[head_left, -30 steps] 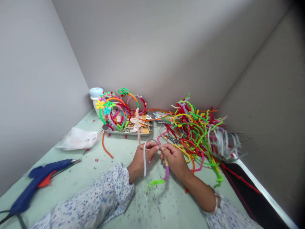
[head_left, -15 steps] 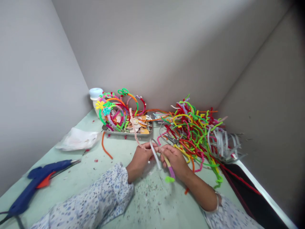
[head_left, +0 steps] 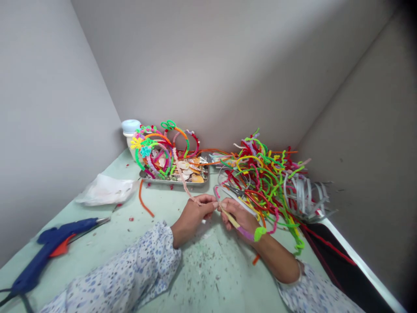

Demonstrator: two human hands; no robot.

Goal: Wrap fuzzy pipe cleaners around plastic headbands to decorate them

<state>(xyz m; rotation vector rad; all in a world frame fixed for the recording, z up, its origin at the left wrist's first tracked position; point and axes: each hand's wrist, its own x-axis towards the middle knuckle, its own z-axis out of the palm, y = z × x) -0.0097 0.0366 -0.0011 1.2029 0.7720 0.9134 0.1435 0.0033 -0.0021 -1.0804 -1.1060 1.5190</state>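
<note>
Between the fingertips of my left hand (head_left: 193,217) is pinched a pale pink pipe cleaner (head_left: 184,182), its long free end sticking up and away over the tray. My right hand (head_left: 240,216) is closed on a headband (head_left: 246,234) partly wrapped in yellow, purple and bright green. Another part of the band is bare white and reaches back past the right hand toward the scissors. The two hands' fingertips almost meet where the pink strand comes to the band; the exact contact is hidden by the fingers.
A metal tray (head_left: 176,182) holds shells, with finished colourful headbands (head_left: 156,161) over it. Right of it lie scissors (head_left: 235,190), tangled pipe cleaners (head_left: 273,174) and plain bands (head_left: 306,195). At left are a blue glue gun (head_left: 55,243), a plastic bag (head_left: 107,190) and a lidded container (head_left: 131,130).
The headband has turned in my right hand: its white part swung from between the hands to the far right, its green end rightward over the wrist. The pink strand's free end tipped slightly left.
</note>
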